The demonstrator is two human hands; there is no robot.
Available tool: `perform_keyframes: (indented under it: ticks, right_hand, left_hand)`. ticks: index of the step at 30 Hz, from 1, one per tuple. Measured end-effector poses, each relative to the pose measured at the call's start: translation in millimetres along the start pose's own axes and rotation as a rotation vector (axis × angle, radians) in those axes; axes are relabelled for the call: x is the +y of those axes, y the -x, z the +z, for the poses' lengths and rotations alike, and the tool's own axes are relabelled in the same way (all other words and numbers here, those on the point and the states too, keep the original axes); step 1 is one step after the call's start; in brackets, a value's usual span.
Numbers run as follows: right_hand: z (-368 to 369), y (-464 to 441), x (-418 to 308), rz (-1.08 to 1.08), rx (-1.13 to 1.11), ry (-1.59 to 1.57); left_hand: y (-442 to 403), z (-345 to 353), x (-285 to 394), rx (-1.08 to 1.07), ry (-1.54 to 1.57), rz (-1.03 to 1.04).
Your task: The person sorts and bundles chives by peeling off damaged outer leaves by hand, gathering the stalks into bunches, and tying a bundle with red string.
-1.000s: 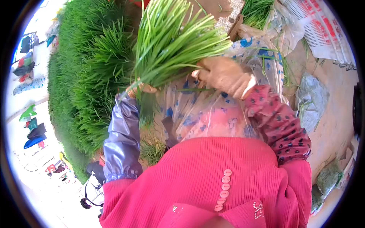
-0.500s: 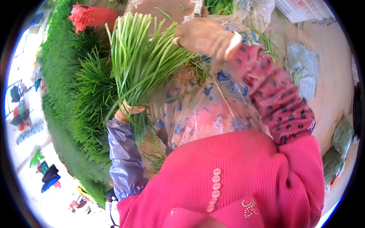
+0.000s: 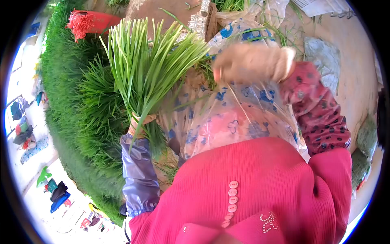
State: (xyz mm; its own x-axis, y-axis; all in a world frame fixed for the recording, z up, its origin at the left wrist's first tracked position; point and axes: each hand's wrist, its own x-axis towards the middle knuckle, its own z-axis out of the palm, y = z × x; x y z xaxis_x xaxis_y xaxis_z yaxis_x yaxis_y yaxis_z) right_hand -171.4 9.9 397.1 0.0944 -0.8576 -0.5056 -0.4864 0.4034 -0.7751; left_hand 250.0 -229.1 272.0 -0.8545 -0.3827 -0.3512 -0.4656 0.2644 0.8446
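My left hand (image 3: 140, 125), in a pale glove, is wrapped round the lower part of a fanned bunch of garlic chives (image 3: 152, 67). Their pale cut ends point away from me and the green leaf tips hang down past my wrist. My right hand (image 3: 252, 63), in a tan glove, hovers to the right of the bunch, apart from it. Motion smears its fingers, so whether it holds anything cannot be seen. Under it, a clear plastic sheet with blue prints (image 3: 227, 105) covers my lap.
A long bank of stacked green chives (image 3: 61, 101) curves along my left. A red bundle of ties (image 3: 87, 24) lies on it near a brown board (image 3: 170, 12). At the right are a crumpled plastic bag (image 3: 323, 61) and a white crate (image 3: 321, 6).
My right hand has drawn back from the cut ends of the chives, moving right and towards me. My left hand, with the bunch, has shifted slightly to the right and nearer me.
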Motion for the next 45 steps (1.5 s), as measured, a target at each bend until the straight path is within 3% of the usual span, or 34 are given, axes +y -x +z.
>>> perform_keyframes:
  ticks: [1,4,7,10,12,13,15,16,17,19,25,31,32,33,35,37,39,41,43,45]
  right_hand:
    - [8,-3,-8,0.172,-0.303,-0.224]
    - [61,-63,34,0.165,-0.286,-0.412]
    - [112,-141,56,0.243,-0.021,-1.424]
    - [127,-183,58,0.210,0.120,-1.944]
    - [130,-193,58,0.120,0.191,-2.253]
    - [128,-190,60,0.083,0.202,-2.290]
    - [123,-179,63,-0.003,0.202,-2.263]
    - [120,-169,65,-0.052,0.196,-2.228]
    - [116,-161,66,-0.095,0.182,-2.191]
    - [105,-145,64,-0.190,0.152,-2.135]
    - [77,-120,55,-0.392,0.083,-2.009]
    - [62,-109,43,-0.503,0.024,-1.923]
    - [60,-107,40,-0.516,0.024,-1.907]
    - [59,-104,38,-0.523,0.008,-1.896]
    - [56,-103,36,-0.542,0.004,-1.874]
    - [54,-99,32,-0.549,-0.002,-1.855]
    - [53,-96,31,-0.553,-0.011,-1.836]
    - [52,-92,28,-0.559,-0.021,-1.815]
    - [52,-88,26,-0.565,-0.035,-1.796]
    - [52,-82,25,-0.577,-0.033,-1.779]
  left_hand:
    - [-3,0,2,0.005,0.002,0.005]
    - [-5,5,9,0.041,0.023,0.035]
    - [0,21,25,0.137,0.097,0.055]
    - [1,47,51,0.280,0.287,-0.047]
    - [1,63,65,0.381,-0.710,0.330]
    - [3,76,94,0.399,-0.708,0.322]
    - [8,97,159,0.601,-0.495,-0.274]
    - [10,99,158,0.538,-0.700,-0.228]
    - [9,103,161,0.552,-0.685,-0.236]
    - [10,112,172,0.539,-1.136,0.076]
    - [12,136,179,0.546,-1.233,0.106]
    - [19,134,194,0.256,-1.153,0.150]
    - [25,124,210,0.089,-1.070,0.063]
    - [28,110,226,0.093,-1.069,0.062]
    - [31,71,251,-0.258,-0.824,0.081]
    - [38,20,269,-0.429,-0.476,0.091]
    - [36,-17,274,-0.349,-0.174,0.153]
    - [21,-38,233,-0.198,0.252,0.223]
    - [-24,-19,223,0.263,0.240,0.116]
    - [-69,-1,185,0.137,0.296,0.004]
